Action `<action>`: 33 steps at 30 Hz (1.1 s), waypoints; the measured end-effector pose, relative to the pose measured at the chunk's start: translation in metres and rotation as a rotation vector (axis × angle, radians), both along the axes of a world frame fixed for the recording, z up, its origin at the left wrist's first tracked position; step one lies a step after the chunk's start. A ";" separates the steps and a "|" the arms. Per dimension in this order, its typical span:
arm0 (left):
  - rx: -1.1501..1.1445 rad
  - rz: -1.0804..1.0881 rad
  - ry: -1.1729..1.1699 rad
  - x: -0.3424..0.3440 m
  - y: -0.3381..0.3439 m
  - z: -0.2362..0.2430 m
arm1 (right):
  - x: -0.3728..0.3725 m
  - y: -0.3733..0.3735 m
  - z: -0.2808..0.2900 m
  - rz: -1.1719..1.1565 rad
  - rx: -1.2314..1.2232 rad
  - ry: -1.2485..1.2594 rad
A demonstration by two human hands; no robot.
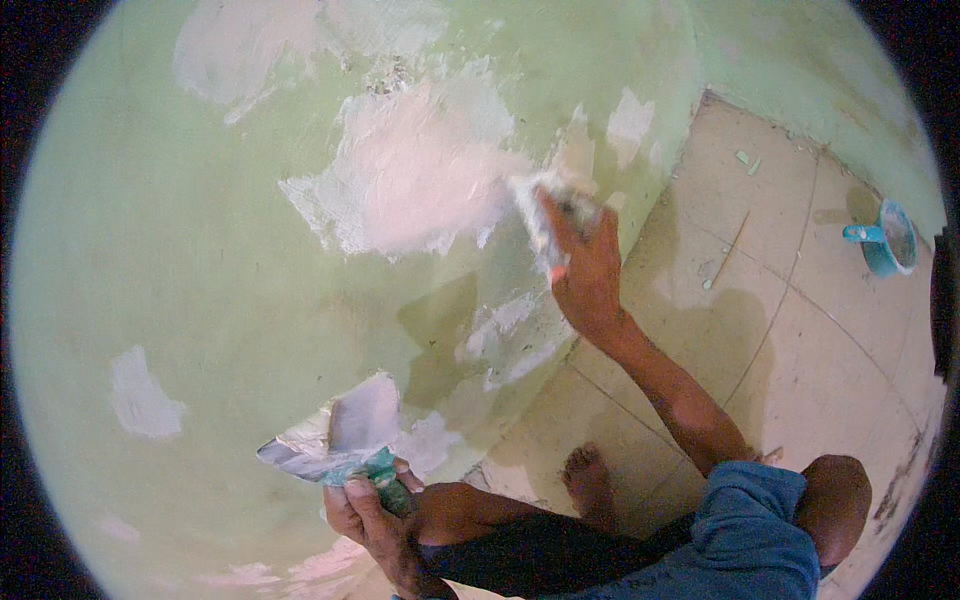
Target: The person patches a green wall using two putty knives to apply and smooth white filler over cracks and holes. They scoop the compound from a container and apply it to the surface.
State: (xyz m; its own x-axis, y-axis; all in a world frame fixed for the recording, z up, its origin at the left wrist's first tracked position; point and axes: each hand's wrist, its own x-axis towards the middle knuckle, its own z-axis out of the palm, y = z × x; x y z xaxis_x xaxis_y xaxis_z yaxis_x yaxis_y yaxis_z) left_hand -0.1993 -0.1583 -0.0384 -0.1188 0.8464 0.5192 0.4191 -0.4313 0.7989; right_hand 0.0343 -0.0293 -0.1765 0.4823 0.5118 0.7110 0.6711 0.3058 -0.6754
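My left hand (372,528) is closed round the teal handle of a wide putty knife (362,418), low by the wall. Pale putty coats its broad blade. Farther up and to the right, my right hand (590,285) grips a flat, putty-smeared scraper (533,218), partly blurred, with its edge at the wall. Just left of that scraper spreads a large pinkish-white putty patch (420,170) on the green wall (220,290). Rough, thinner smears (500,325) lie below my right hand.
Tiled floor (845,365) meets the wall on the right. A teal mug (885,250) stands there, beyond a thin stick (735,243) and small pale scraps (748,160). My bare foot (590,480) and bent knee (838,500) are at the lower right.
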 end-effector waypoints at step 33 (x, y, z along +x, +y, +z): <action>-0.015 0.081 0.041 -0.028 0.002 -0.019 | -0.063 0.001 0.053 0.014 -0.143 0.473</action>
